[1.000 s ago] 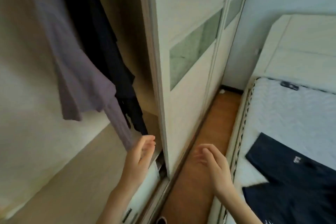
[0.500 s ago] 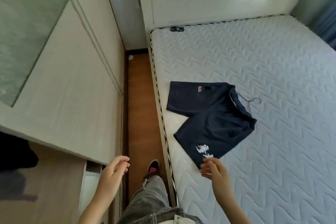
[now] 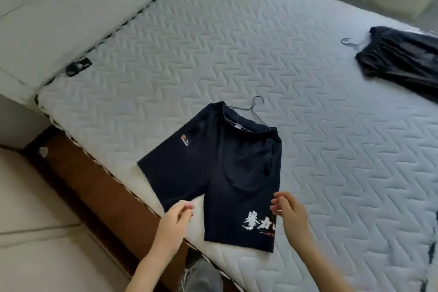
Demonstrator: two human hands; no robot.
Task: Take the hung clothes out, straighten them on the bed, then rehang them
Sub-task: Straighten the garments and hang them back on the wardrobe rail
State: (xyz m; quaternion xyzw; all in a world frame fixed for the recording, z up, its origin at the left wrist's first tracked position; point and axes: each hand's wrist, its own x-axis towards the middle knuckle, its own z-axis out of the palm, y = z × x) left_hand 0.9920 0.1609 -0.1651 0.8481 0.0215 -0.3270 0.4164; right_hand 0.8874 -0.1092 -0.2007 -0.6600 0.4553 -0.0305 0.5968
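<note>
Dark navy shorts (image 3: pixel 220 166) with white print on one leg lie flat on the white quilted mattress (image 3: pixel 237 54), near its front-left edge. A thin wire hanger (image 3: pixel 257 111) sticks out of their waistband. My left hand (image 3: pixel 174 223) hovers by the hem of the left leg, fingers loosely curled, holding nothing. My right hand (image 3: pixel 289 213) hangs over the right leg's outer edge next to the print, fingers apart and empty. A second black garment (image 3: pixel 403 61) on its own hanger lies at the far right of the bed.
The white headboard (image 3: pixel 47 7) runs along the upper left. A strip of brown wooden floor (image 3: pixel 94 192) separates the bed from the pale wardrobe front (image 3: pixel 35 232) at lower left. A small black clip (image 3: pixel 78 67) lies at the mattress's head end.
My view swung from the open wardrobe with hanging clothes to the bed. Both hands moved in over the lower legs of the navy shorts. The shorts have not moved.
</note>
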